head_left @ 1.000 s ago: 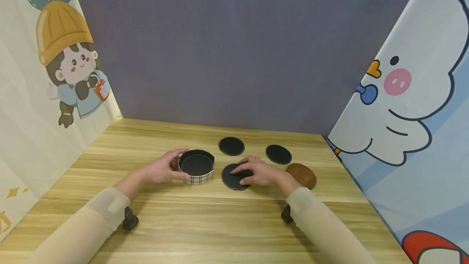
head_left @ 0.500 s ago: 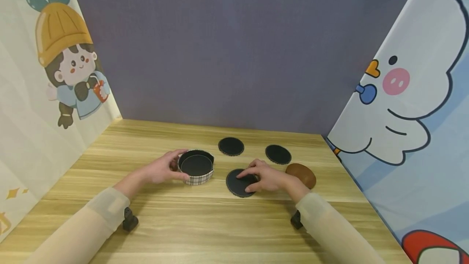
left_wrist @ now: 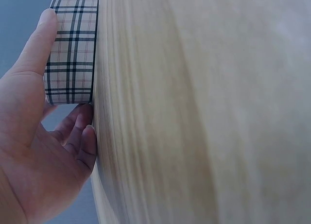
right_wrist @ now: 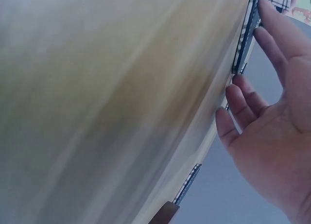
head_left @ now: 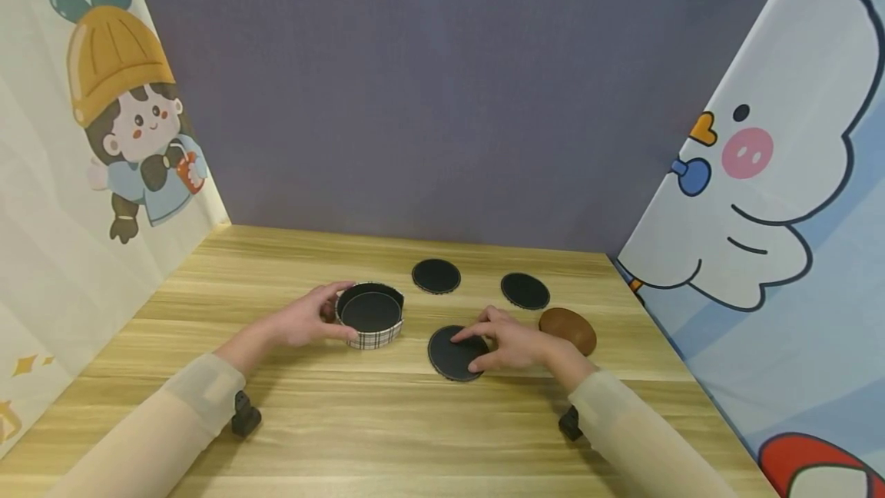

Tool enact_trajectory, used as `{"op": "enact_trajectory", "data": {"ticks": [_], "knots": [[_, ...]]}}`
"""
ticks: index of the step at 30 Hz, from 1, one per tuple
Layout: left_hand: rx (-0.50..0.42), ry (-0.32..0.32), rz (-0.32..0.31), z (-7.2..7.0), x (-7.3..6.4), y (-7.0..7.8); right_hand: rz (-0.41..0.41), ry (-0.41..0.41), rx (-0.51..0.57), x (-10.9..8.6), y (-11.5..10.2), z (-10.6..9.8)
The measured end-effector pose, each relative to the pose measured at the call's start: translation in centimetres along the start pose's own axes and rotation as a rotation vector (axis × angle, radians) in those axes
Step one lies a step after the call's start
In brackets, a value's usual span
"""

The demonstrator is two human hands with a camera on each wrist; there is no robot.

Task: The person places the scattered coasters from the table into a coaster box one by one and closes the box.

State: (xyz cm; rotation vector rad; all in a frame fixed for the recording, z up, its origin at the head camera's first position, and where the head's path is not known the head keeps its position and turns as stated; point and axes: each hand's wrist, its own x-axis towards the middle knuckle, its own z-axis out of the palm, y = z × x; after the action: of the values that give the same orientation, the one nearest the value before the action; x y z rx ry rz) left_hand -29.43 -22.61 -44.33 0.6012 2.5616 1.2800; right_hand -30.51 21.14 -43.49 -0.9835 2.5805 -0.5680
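My left hand (head_left: pixel 309 318) grips the left side of a round coaster holder (head_left: pixel 374 339), thumb on the front wall and fingers round the far side. The holder has a black inside, a notch in its right wall and a plaid outside, which shows in the left wrist view (left_wrist: pixel 73 54). To its right a round black coaster (head_left: pixel 448 362) lies on the table. My right hand (head_left: pixel 515 344) rests its thumb and index fingertips on top of this coaster, with its fingers relaxed. In the right wrist view the coaster (right_wrist: pixel 247 37) shows edge-on at the fingertips.
Two more black coasters lie farther back, a left coaster (head_left: pixel 436 276) and a right coaster (head_left: pixel 525 291). A brown oval object (head_left: pixel 570 331) sits beyond my right wrist. Behind the wooden table (head_left: pixel 387 436) stands a grey-purple partition (head_left: pixel 429 98), with cartoon-printed sheets at both sides.
My right hand has slid the coaster toward me and slightly right, away from the holder. My left hand and the holder have stayed in place.
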Motion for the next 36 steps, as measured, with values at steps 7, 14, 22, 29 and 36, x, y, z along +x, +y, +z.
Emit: {"op": "enact_trajectory", "data": {"ticks": [7, 14, 22, 29, 36], "knots": [[-0.003, -0.007, 0.000, -0.1, 0.0, 0.1, -0.007, 0.000, 0.000, -0.2, 0.0, 0.1], [0.015, 0.001, -0.006, -0.1, 0.0, 0.0, -0.043, -0.016, -0.007, 0.0, -0.8, 0.2], [0.022, -0.004, -0.008, 0.0, 0.0, -0.1, -0.028, -0.048, 0.014, 0.2, -0.9, 0.5], [0.005, -0.006, 0.012, 0.0, 0.0, -0.1, -0.026, -0.050, 0.011, 0.3, -0.8, 0.6], [0.018, 0.001, 0.007, 0.0, 0.1, -0.2, -0.015, -0.024, 0.012, 0.4, -1.1, 0.7]]}}
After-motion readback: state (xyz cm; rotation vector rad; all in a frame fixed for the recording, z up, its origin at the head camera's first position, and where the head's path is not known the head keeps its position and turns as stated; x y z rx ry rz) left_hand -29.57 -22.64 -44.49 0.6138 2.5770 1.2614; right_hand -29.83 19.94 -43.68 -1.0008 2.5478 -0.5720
